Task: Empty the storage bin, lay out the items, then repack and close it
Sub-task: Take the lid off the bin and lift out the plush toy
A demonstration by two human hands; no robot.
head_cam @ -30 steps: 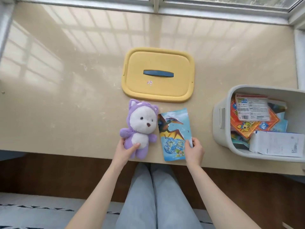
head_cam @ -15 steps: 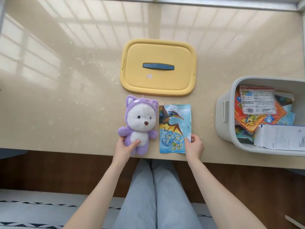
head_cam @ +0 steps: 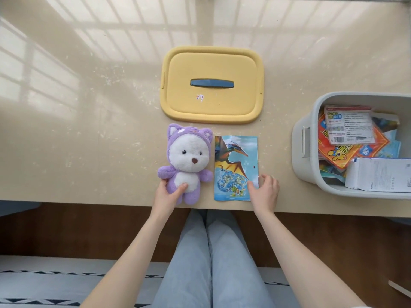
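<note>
A purple and white plush bear [head_cam: 186, 158] lies face up near the table's front edge. My left hand [head_cam: 167, 195] grips its lower body, thumb on the belly. Right beside it lies a blue packet with a flying dinosaur picture [head_cam: 235, 165]. My right hand [head_cam: 264, 192] holds the packet's lower right corner, fingers on its edge. The grey storage bin [head_cam: 304, 165] stands open at the right, with several colourful packets [head_cam: 347, 147] and a white paper-wrapped package [head_cam: 382, 177] inside. Its yellow lid [head_cam: 211, 105] with a blue handle lies flat behind the bear.
The beige table [head_cam: 89, 130] runs to a window frame at the back. Its front edge is just below the bear and packet. My legs in light jeans [head_cam: 211, 263] are under the table, above a patterned rug [head_cam: 44, 283].
The packet has been turned from a tilt to lie straight beside the bear. Both hands stay at the items' lower ends. The camera has tipped down.
</note>
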